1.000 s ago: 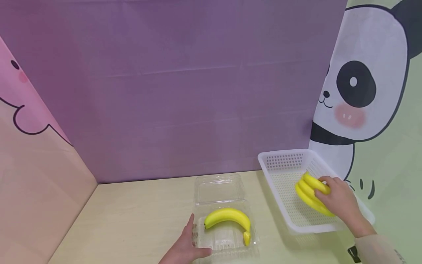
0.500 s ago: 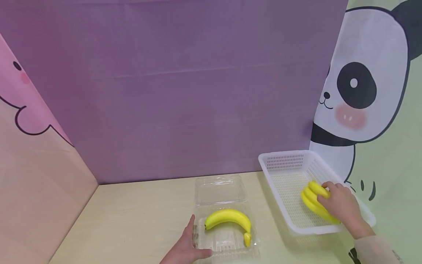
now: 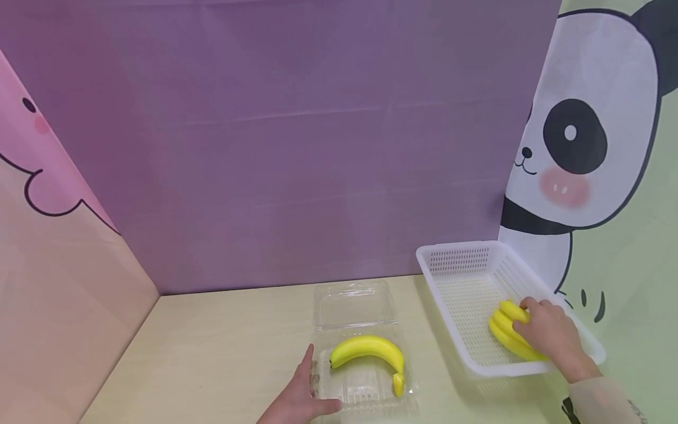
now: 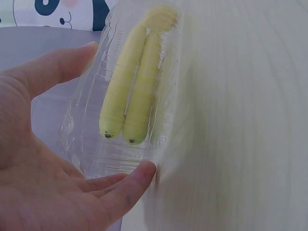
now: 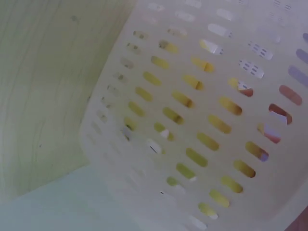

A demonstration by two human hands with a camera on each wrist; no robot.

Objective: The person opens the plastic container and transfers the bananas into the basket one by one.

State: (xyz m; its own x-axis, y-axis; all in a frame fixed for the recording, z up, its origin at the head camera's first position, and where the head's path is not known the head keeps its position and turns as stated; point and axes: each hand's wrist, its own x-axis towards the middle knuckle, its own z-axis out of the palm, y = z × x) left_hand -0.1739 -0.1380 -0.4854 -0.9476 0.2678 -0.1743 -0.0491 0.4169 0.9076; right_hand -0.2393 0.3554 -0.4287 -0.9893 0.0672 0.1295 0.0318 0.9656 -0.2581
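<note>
Pale wooden desk (image 3: 222, 353), lower frame. Left hand (image 3: 299, 400), fingers straight, is pressing the clear clamshell (image 3: 360, 353) holding one banana (image 3: 367, 348). Right hand (image 3: 551, 335) is gripping a banana bunch (image 3: 505, 335) inside the white basket (image 3: 461, 265), lower right.

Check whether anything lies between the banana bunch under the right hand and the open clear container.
Only the white basket's near side wall: the right hand grips the banana bunch inside it. Bare table separates basket from clear container, which holds another banana.
</note>
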